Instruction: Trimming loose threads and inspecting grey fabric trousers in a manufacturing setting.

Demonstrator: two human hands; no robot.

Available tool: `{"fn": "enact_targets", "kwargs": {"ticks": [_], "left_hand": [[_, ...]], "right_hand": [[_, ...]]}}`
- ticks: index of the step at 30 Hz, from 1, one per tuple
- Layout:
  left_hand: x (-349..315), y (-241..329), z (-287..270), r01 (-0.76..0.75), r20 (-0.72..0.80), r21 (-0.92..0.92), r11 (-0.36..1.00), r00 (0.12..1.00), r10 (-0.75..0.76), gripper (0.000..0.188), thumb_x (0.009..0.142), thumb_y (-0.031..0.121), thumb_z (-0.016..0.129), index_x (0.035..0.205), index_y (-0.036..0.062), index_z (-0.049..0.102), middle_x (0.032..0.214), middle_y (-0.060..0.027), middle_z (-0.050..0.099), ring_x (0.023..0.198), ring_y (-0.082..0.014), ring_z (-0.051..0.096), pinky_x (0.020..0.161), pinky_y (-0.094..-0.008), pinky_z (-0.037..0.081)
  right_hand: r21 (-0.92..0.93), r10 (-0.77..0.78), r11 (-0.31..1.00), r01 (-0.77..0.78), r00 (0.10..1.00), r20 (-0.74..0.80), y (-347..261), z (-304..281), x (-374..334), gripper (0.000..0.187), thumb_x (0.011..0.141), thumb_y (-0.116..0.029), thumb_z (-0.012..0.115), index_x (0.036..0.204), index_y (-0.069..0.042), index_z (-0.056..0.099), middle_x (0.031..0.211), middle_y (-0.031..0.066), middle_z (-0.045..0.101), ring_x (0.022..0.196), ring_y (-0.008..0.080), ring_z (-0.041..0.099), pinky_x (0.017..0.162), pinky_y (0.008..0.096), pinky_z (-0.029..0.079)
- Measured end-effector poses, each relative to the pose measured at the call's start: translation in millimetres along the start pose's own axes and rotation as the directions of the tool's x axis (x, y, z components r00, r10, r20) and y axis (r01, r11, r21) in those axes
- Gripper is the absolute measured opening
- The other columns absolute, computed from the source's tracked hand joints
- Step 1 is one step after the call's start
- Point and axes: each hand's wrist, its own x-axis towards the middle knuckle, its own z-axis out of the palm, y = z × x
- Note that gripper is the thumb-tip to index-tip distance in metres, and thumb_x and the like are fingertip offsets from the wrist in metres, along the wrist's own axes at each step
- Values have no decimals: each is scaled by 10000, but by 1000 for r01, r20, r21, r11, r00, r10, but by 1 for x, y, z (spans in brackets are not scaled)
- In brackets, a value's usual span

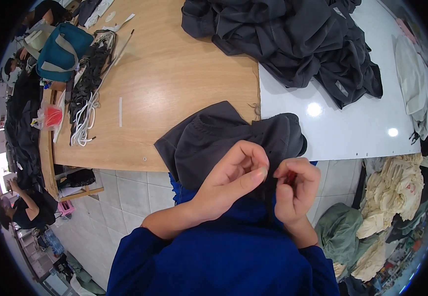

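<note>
Dark grey garment (199,158), bunched at the near edge of the surface (164,74), lies right in front of the person in blue, across the seam where the wooden part meets the white part (335,138). Its lower folds slip over the edge toward the person's body, which likely puts the cloth within easy reach and lets its weight lie mostly on the surface rather than on the wrists.

Both hands hover over that near end, close together but apart. The left hand (233,177) is curled, thumb and fingertips brought near one another with a narrow gap; from where I stand I can't tell whether anything fine, such as a thread, is pinched there. The right hand (298,190) is closed, its bent fingers wrapped round a small red thing (291,177), mostly hidden, perhaps tucked in like that to be kept handy.

A heap of similar dark cloth (283,44) sits farther back, probably pushed there so the near stretch can take one piece. Off to the left, white cords (82,121) and a teal bag (63,52) lie well apart from the hands, seemingly out of their way. Cream cloth (391,192) is piled beyond the near edge, on the right.
</note>
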Motion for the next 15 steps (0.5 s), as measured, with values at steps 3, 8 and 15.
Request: {"fn": "enact_targets", "kwargs": {"ticks": [3, 8, 15], "left_hand": [[4, -7, 4, -121, -78, 184, 975, 988, 137, 342, 909, 212, 542, 1178, 60, 397, 1015, -40, 468, 901, -94, 435, 791, -229, 380], [6, -12, 2, -173, -35, 256, 951, 981, 188, 491, 893, 306, 573, 1250, 49, 356, 1073, -79, 476, 961, -123, 474, 847, -255, 401], [7, -17, 2, -272, -15, 302, 914, 957, 290, 258, 895, 163, 572, 1113, 29, 540, 1042, -46, 507, 884, -94, 470, 790, -226, 377]], "right_hand": [[116, 28, 993, -23, 999, -38, -12, 7, 3, 347, 778, -110, 708, 1058, 28, 558, 935, 155, 611, 779, 178, 599, 590, 218, 456], [153, 46, 987, -37, 997, -56, -18, 12, 8, 336, 765, -95, 716, 1058, 27, 606, 942, 160, 634, 790, 204, 623, 655, 247, 489], [46, -55, 997, 55, 999, -2, -23, 9, 15, 311, 735, -78, 723, 1008, 44, 635, 879, 146, 655, 729, 211, 627, 639, 254, 498]]}}
